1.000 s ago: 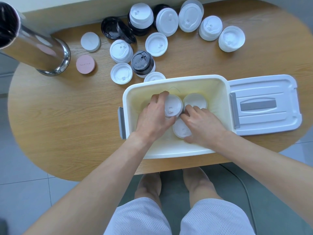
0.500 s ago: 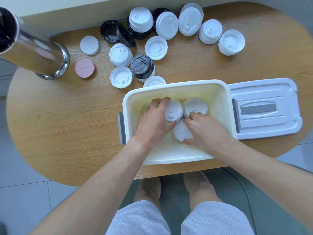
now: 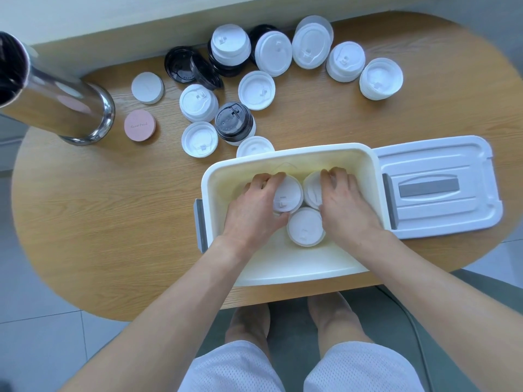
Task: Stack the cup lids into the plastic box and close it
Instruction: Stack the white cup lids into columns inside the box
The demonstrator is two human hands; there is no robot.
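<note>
Holding white lid stacks side by side inside the plastic box (image 3: 288, 267) with curled fingers: left hand (image 3: 252, 210) on one stack (image 3: 287, 195), right hand (image 3: 345, 205) on another (image 3: 312, 189), packing tight, leaving room for more.

We see an oval table of light wood-grain (image 3: 119, 222) carrying everything here; at its far left corner a tall shiny steel cylinder (image 3: 53, 106) stands on a flared base, its sides mirroring the tabletop; just beside that base a small round pink disc with faint lettering (image 3: 139, 125) lies flat, apart from the metal; beyond the table's near edge we make out pale grey floor tiles (image 3: 36, 321), a grey-green mat (image 3: 288, 329) with a thin cable (image 3: 418, 335) curving along its right side, and white mesh shorts (image 3: 300, 369).
</note>
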